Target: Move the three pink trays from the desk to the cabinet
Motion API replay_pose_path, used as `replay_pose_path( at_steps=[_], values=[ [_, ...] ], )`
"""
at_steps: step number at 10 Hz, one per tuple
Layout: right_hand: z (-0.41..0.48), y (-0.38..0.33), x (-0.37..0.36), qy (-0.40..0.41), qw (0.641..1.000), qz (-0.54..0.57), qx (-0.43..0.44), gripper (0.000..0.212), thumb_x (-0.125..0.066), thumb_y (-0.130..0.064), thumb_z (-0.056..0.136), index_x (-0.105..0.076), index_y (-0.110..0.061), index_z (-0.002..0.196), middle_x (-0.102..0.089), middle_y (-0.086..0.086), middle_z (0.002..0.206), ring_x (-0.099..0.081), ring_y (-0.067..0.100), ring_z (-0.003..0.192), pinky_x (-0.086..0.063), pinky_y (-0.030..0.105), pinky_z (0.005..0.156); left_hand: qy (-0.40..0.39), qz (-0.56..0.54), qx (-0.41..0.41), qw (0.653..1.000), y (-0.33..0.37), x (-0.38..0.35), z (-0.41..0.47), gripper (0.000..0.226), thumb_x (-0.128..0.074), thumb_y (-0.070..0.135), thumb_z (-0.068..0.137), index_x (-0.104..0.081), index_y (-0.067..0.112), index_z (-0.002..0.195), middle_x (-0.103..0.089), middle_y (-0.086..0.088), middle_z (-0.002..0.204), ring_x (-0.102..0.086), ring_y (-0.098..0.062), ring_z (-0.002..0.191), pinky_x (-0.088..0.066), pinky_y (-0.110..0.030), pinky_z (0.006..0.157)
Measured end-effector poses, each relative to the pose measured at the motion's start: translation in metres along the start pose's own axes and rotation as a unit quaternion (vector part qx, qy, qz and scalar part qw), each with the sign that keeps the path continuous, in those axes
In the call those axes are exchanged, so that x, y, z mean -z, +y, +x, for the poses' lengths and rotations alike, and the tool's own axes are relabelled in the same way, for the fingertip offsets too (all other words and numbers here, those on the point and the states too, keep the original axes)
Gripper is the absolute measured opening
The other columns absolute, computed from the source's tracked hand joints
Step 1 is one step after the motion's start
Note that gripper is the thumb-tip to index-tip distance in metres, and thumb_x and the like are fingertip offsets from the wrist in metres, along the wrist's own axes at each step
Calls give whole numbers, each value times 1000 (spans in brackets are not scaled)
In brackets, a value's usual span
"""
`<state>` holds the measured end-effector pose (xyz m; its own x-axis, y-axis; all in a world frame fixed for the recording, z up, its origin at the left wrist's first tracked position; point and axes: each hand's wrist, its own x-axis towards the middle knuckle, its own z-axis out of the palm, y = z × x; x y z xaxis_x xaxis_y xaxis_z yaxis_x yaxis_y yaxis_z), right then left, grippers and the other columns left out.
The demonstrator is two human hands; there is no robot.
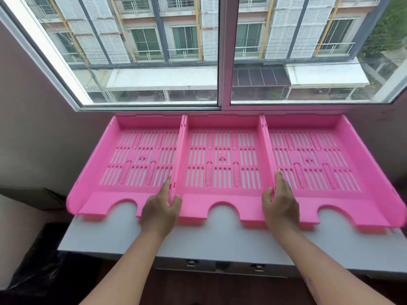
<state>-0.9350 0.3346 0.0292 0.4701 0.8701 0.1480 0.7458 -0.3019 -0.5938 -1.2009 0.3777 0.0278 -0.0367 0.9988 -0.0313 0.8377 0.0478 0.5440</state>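
Note:
Three pink slotted trays stand side by side on a white desk [136,241] under a window: the left tray [103,155], the middle tray [222,124] and the right tray [365,164]. My left hand [159,209] pinches the wall where the left and middle trays meet, thumb inside the middle tray. My right hand [280,203] pinches the wall between the middle and right trays, thumb in the middle tray and fingers in the right one. All three trays rest flat on the desk. No cabinet is in view.
A large window [222,51] rises right behind the trays. A dark bag [41,269] lies on the floor at the lower left. Drawer latches [190,263] show under the desk's front edge. Walls close in on both sides.

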Motion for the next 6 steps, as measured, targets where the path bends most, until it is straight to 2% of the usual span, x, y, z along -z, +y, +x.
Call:
replay_pose_path(
  at_steps=[1,3,4,5,6],
  values=[
    [-2,1,1,6,1000,2,-3,57,-50,-1,95,-32,0,149,-50,23,144,-68,39,99,-46,25,67,-4,-10,-8,1000,3,0,-3,61,-44,30,96,-26,19,153,-44,3,54,-45,-13,49,-35,-25,45],
    [1,1,0,4,1000,-4,-2,55,-49,-2,95,-33,1,147,-53,25,138,-68,38,95,-47,25,68,-1,-3,-9,1000,1,-2,-1,61,-44,30,96,-26,17,153,-35,6,52,-39,-13,46,-37,-26,45],
    [2,-1,5,-39,999,-7,-19,60,-46,-8,97,-23,-3,152,-41,19,151,-63,36,109,-46,26,70,-30,-24,-28,999,1,2,-1,64,-43,35,98,-22,15,155,-46,14,68,-52,-11,63,-54,-38,69],
    [0,-5,19,-122,992,-1,-37,75,-52,-27,96,-8,-14,156,-22,8,161,-40,29,138,-46,33,89,-70,-63,-29,995,2,15,-8,71,-46,48,97,-22,14,154,-52,-4,144,-50,-22,131,-40,-44,108],
    [-22,10,33,-118,991,-69,-9,89,-55,-54,89,-10,-16,155,-23,5,161,-27,24,146,-28,43,113,12,3,-56,998,-16,19,-33,73,-57,50,90,-33,13,148,-46,-8,150,-42,-25,138,-38,-44,110]
  ],
)
